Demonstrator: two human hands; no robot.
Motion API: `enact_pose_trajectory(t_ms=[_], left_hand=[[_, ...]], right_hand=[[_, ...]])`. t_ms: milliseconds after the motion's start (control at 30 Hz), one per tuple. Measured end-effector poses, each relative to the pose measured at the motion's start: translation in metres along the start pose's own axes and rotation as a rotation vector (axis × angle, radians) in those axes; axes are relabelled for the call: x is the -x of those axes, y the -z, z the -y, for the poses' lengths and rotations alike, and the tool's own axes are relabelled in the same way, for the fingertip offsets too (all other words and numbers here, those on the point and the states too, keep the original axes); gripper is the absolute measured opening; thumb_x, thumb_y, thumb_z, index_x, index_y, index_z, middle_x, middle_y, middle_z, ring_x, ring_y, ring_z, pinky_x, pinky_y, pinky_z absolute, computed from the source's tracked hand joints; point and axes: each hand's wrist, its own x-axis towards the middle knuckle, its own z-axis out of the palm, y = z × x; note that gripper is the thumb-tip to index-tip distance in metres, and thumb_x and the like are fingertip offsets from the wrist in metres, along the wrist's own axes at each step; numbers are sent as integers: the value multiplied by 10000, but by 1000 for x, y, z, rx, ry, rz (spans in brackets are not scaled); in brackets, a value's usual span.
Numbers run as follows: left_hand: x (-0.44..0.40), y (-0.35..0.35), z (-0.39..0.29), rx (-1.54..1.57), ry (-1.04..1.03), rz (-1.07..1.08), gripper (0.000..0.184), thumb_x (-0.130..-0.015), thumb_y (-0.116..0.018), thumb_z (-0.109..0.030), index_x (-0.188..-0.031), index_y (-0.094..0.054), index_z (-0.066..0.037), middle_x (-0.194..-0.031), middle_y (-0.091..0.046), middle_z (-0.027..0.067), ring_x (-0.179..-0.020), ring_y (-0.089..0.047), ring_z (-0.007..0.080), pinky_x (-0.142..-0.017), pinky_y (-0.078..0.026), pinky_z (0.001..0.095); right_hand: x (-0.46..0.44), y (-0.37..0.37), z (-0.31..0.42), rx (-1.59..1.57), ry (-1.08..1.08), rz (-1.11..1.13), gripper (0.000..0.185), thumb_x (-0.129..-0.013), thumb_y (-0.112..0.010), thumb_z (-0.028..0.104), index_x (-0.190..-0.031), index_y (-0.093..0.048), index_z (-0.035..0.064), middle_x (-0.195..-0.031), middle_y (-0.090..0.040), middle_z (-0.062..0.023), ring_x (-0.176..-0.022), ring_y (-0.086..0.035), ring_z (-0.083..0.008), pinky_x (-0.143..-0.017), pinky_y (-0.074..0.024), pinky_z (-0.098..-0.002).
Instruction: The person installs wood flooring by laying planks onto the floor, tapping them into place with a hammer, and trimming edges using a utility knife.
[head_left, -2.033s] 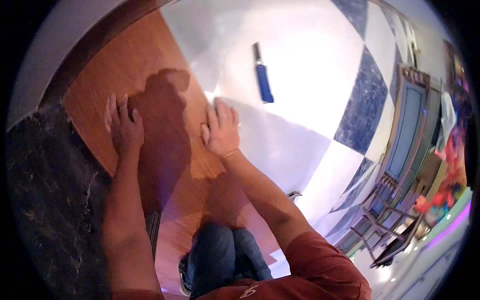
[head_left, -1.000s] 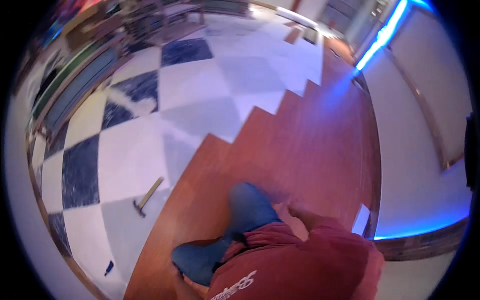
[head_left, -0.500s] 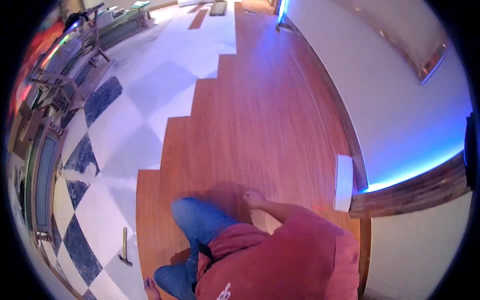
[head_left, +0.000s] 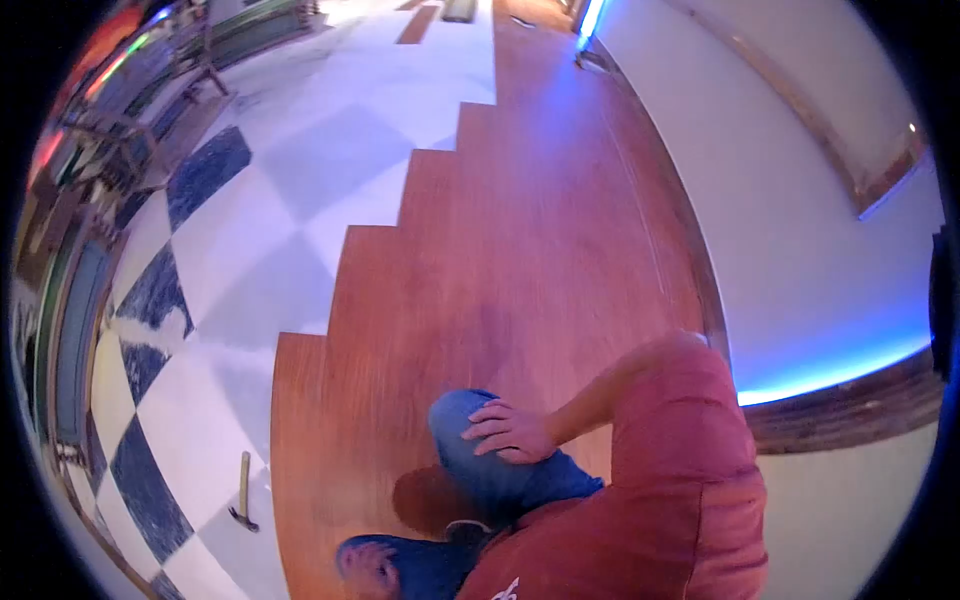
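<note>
My right hand (head_left: 508,432) rests on my right knee, its fingers spread over the blue jeans (head_left: 490,480) and nothing in it. Lower down, my left hand (head_left: 370,570) lies on the other knee, slightly blurred, with its fingers apart. Both knees are above reddish-brown wood planks (head_left: 540,270), whose left edge is stepped. To the left of the planks, a hammer (head_left: 243,492) with a light handle lies on the checkered floor (head_left: 230,400), away from both hands.
A pale wall (head_left: 760,250) with a blue light strip (head_left: 835,373) runs along the right. At the far left stand wooden furniture (head_left: 80,330) and a chair-like frame (head_left: 130,150). Loose plank pieces (head_left: 417,25) lie at the far end.
My right hand has moved from beside the knee onto it, and my left hand has come up onto the other knee. Earlier the view faced another way, with both hands on the floor.
</note>
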Motion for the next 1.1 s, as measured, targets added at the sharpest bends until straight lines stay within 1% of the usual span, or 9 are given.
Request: enact_pose_trajectory(t_ms=[133,333,433,500,600,733,833,900,1100], left_hand=[[0,38,-60,54,-26,115,269,-875,-642,-231,-1108,-760,-168,-1175,-754,62,-1157,-674,261,-1094,-423,502],[-16,71,-139,420,108,255,242,-817,-637,-137,-1011,-783,-123,-1084,-757,126,-1064,-679,359,-992,-476,522],[-24,63,-175,330,228,686,364,-865,-653,-203,-1186,-752,-64,-1206,-738,186,-1136,-682,388,-1025,-513,503],[-35,67,-200,280,270,836,385,-927,-654,-253,-1240,-724,-41,-1237,-720,222,-1167,-665,424,-1052,-505,510],[-107,136,-234,311,252,872,424,-980,-652,-330,-1269,-700,-24,-1242,-711,247,-1190,-657,438,-1068,-500,507],[-177,262,-279,222,384,720,584,-959,-695,-433,-1368,-632,-22,-1314,-662,274,-1238,-628,451,-1068,-497,512],[-235,301,-298,88,491,577,700,-940,-706,-498,-1433,-577,-19,-1355,-622,292,-1277,-598,460,-1073,-490,521],[-285,307,-294,105,623,558,752,-937,-701,-530,-1461,-549,-13,-1370,-602,305,-1302,-580,462,-1079,-486,522],[-425,257,-214,262,734,701,675,-1003,-565,-550,-1289,-644,56,-1238,-671,352,-1184,-643,519,-1021,-519,551]], right_hand=[[-15,60,64,-175,-62,113,325,-1017,-520,207,-1297,-662,124,-1521,-541,-129,-1421,-442,-369,-1181,-296,-582],[-19,123,154,-304,-239,179,309,-1017,-521,219,-1246,-694,103,-1428,-627,-101,-1364,-508,-329,-1158,-345,-547],[-21,147,198,-366,-491,215,330,-1016,-495,217,-1237,-708,92,-1392,-658,-101,-1340,-539,-313,-1163,-372,-497],[-26,173,219,-224,-838,565,380,-1002,-498,251,-1265,-717,84,-1400,-670,-119,-1330,-588,-320,-1138,-436,-462],[-24,192,245,-254,-1376,546,409,-985,-519,304,-1261,-734,93,-1380,-687,-150,-1288,-645,-335,-1063,-514,-476],[-77,360,296,-418,-1462,420,402,-959,-569,358,-1196,-763,97,-1285,-729,-178,-1174,-707,-371,-959,-578,-498],[-22,297,201,-265,-1287,561,406,-957,-561,344,-1179,-750,62,-1223,-737,-202,-1144,-706,-394,-941,-575,-508],[-4,328,159,-194,-1117,328,363,-949,-546,298,-1125,-747,52,-1127,-744,-222,-1074,-708,-418,-913,-567,-533],[66,413,59,136,-1256,421,351,-973,-530,311,-1028,-758,51,-1077,-726,-234,-1053,-677,-451,-931,-549,-558]])
